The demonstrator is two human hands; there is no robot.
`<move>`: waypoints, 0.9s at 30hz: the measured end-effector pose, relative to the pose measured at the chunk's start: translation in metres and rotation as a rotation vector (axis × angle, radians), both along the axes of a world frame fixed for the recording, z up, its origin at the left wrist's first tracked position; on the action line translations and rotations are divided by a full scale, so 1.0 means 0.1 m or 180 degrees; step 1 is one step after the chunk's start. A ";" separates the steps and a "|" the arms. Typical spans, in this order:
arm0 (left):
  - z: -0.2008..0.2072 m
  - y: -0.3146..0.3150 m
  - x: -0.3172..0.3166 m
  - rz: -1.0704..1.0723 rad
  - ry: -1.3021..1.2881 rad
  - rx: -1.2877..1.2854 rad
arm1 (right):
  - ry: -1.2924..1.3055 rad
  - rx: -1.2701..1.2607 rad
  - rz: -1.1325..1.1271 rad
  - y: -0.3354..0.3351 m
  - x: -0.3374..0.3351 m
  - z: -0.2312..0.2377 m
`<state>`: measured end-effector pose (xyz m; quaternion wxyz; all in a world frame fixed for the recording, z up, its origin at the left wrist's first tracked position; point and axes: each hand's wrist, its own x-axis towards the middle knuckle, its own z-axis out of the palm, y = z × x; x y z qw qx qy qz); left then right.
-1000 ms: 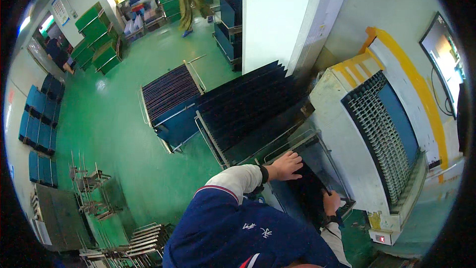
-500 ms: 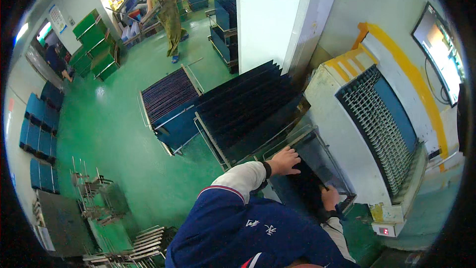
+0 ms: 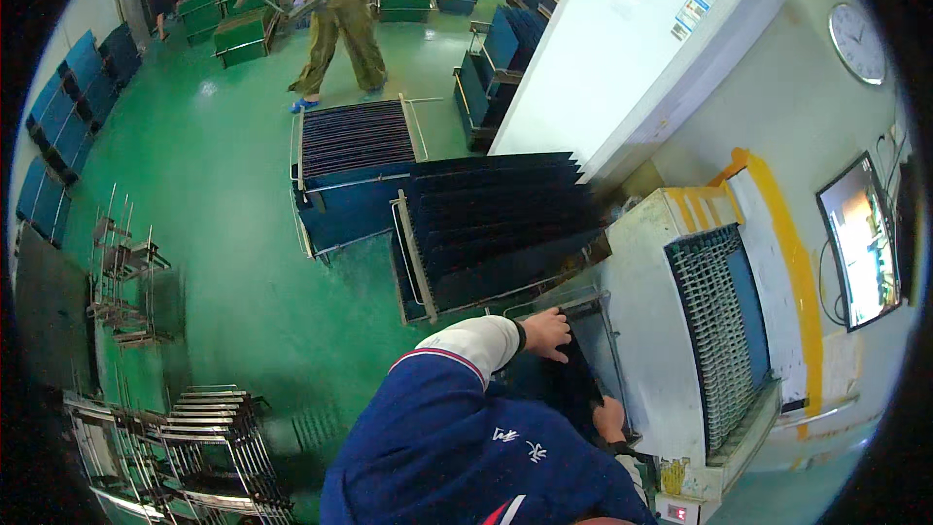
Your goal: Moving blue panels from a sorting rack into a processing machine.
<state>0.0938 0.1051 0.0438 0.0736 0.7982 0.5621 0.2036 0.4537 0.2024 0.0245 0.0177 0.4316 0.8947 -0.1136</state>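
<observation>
A dark, thin panel stands among others in a metal-framed rack right in front of me. My left hand is at its far end, fingers bent over the top edge. At the near end of the same panel, my right hand is closed around the corner, with part of the fingers hidden. My sleeve and shoulder cover the lower part of the rack. Just beyond my left hand is a larger rack packed with upright dark panels.
To the right stands a white machine with a slatted conveyor opening. Another panel-filled rack is farther off. A person in olive clothing walks behind it. Metal frames stand at lower left; blue panels lean along the left wall.
My view has swung, bringing a wall clock in at the right. My left fingers are bent more over the panel edge. The person in olive has stepped closer.
</observation>
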 end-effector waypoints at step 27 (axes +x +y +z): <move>0.19 0.29 0.14 -0.0035 0.0134 -0.0130 | 0.5775 -0.2181 -0.2637 0.52 0.83 1.90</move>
